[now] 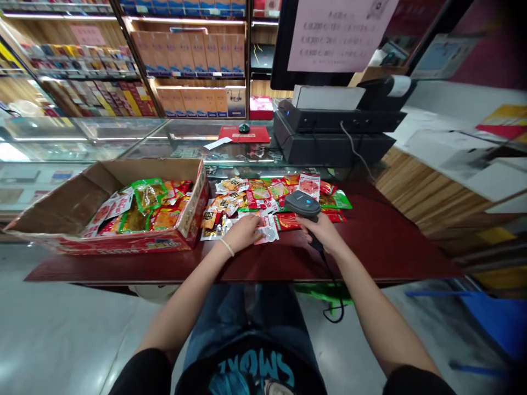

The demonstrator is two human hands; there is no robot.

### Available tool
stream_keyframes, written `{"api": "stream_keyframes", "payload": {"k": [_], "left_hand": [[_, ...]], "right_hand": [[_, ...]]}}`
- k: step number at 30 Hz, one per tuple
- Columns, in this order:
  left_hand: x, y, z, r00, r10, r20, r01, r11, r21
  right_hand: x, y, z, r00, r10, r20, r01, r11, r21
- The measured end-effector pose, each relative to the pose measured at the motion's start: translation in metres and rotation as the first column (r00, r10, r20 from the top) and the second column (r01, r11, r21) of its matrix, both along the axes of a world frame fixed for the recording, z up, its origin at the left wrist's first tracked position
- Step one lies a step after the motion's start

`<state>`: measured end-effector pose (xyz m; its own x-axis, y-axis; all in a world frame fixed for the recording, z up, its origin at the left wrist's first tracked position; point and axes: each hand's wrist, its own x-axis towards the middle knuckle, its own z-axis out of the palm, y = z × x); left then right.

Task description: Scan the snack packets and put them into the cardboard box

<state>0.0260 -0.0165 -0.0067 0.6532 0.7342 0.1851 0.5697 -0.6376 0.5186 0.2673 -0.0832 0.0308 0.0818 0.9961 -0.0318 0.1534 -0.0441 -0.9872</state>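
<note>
Centre of frame, right of the middle: dark grey, pistol-shaped plastic barcode scanner (302,203), blue light on top, its head above the red and green packets. Right hand (323,233) wrapped around its handle. Scanner looks light and rigid, probably top-heavy; the handle is the sensible hold, with slack left for the thin black cord (340,288) hanging past the table edge at lower centre. Left hand (245,233), near centre, lies fingers curled over a small, glossy, pale plastic packet (269,231) on the dark red wooden table (382,241); whether it pinches or merely rests, cannot tell. Packet likely light, soft and slippery; best taken by a flat sealed edge. Open red-and-brown cardboard box (144,245) at left of frame, bright packets inside.
</note>
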Motion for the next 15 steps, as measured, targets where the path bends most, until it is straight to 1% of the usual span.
{"api": "stream_keyframes", "payload": {"k": [3,7,8,10,11,12,13,14,15], "left_hand": [[0.006,0.001,-0.01,0.999,0.018,-0.028,-0.019,1.0,-0.022],[0.011,0.005,-0.009,1.0,0.024,0.011,-0.023,0.992,-0.121],[0.013,0.008,-0.007,0.998,0.038,0.051,-0.031,0.991,-0.13],[0.017,0.019,-0.003,0.971,0.113,0.212,-0.084,0.986,-0.143],[0.019,0.026,-0.001,0.93,0.175,0.323,-0.123,0.977,-0.173],[0.021,0.035,0.001,0.862,0.251,0.439,-0.164,0.96,-0.226],[0.023,0.044,0.002,0.766,0.336,0.547,-0.194,0.933,-0.301],[0.025,0.054,0.004,0.651,0.421,0.631,-0.2,0.898,-0.392],[0.026,0.063,0.004,0.532,0.497,0.685,-0.179,0.857,-0.483]], "right_hand": [[0.005,-0.003,-0.003,0.999,-0.021,-0.025,0.021,1.0,0.011],[0.009,0.0,-0.009,1.0,-0.017,-0.013,0.017,0.999,0.03],[0.009,0.002,-0.01,1.0,-0.016,-0.006,0.017,0.999,0.041],[0.009,0.008,-0.01,1.0,-0.017,0.005,0.016,0.998,0.067],[0.009,0.012,-0.009,1.0,-0.016,0.014,0.015,0.996,0.082],[0.008,0.017,-0.007,1.0,-0.015,0.027,0.012,0.995,0.1],[0.007,0.023,-0.005,0.999,-0.013,0.043,0.008,0.993,0.119],[0.005,0.029,-0.002,0.998,-0.01,0.059,0.002,0.991,0.137],[0.003,0.035,0.001,0.998,-0.006,0.07,-0.004,0.988,0.154]]}}
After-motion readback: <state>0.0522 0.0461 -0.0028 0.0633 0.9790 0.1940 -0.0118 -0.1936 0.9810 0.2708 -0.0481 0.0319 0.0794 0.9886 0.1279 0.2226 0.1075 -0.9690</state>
